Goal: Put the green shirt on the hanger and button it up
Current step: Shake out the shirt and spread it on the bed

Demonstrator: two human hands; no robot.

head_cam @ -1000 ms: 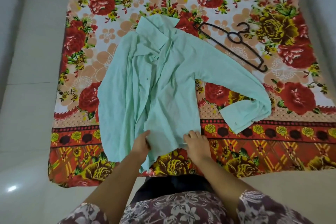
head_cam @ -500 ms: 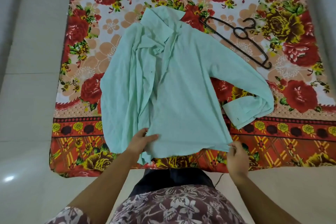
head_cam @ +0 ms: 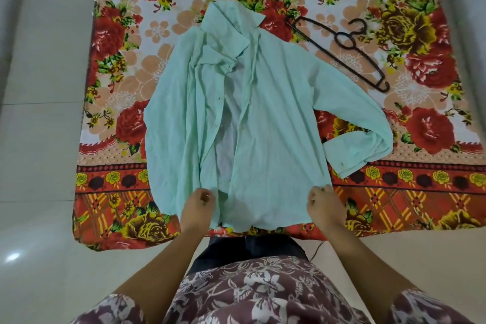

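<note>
The pale green shirt [head_cam: 265,118] lies front up on the floral blanket [head_cam: 126,66], collar away from me, its front parted so the inside shows down the middle. Its right sleeve is bent back with the cuff near the blanket's patterned border. My left hand [head_cam: 196,205] grips the hem of the left front panel. My right hand [head_cam: 322,204] grips the hem at the shirt's right corner. The black hanger [head_cam: 342,47] lies flat on the blanket, apart from the shirt, beyond its right shoulder.
The blanket is spread on a pale tiled floor [head_cam: 39,139], which surrounds it on the left and near sides. My patterned clothing [head_cam: 249,292] fills the bottom of the view.
My right hand has pulled the right front panel outward and the shirt's front has spread apart, showing the inside. My left hand has shifted slightly along the hem.
</note>
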